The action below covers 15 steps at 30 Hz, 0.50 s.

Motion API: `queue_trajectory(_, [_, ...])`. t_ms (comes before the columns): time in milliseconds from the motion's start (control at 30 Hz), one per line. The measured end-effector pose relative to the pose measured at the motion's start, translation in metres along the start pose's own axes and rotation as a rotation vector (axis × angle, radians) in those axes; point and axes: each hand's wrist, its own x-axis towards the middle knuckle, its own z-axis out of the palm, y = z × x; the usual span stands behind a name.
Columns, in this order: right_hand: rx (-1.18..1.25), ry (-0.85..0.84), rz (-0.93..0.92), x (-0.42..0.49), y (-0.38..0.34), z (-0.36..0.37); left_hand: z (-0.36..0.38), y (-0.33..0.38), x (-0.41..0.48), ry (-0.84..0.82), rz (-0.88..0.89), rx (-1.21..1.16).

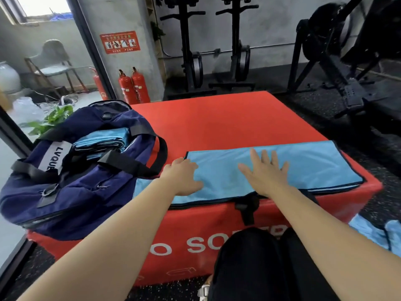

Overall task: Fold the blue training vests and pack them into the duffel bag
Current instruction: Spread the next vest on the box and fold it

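Observation:
A light blue training vest (314, 164) with dark trim lies folded lengthwise along the front edge of the red padded box (217, 122). My right hand (267, 170) presses flat on its middle with the fingers spread. My left hand (182, 177) rests on the vest's left end, fingers bent over the cloth at its far corner. The navy duffel bag (86, 183) stands open on the box's left corner. Several folded blue vests (102, 142) are stacked inside it.
More blue vests (377, 233) lie on the dark floor at the lower right. My knees in black trousers (260, 257) are against the box front. Red fire extinguishers (134, 88) and black gym machines (347, 61) stand behind the box. A plant (52, 120) sits left of the bag.

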Motion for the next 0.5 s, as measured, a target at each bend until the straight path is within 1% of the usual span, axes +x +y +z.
queue_trajectory(100, [-0.006,-0.044,0.19,0.006,0.04,0.002,0.011,0.022,0.014,-0.054,0.077,-0.042])
queue_trajectory(167, [-0.052,-0.071,0.234,0.004,0.063,0.007,0.022,0.034,0.023,-0.081,0.082,-0.045])
queue_trajectory(267, [-0.123,-0.094,0.215,0.003,0.081,0.014,0.036,0.047,0.036,-0.117,0.082,-0.025])
queue_trajectory(367, [-0.13,-0.094,0.193,0.007,0.089,0.014,0.049,0.047,0.045,-0.153,0.035,0.007])
queue_trajectory(500, [-0.142,-0.072,0.171,0.007,0.099,0.016,0.057,0.022,0.052,-0.084,-0.027,0.05])
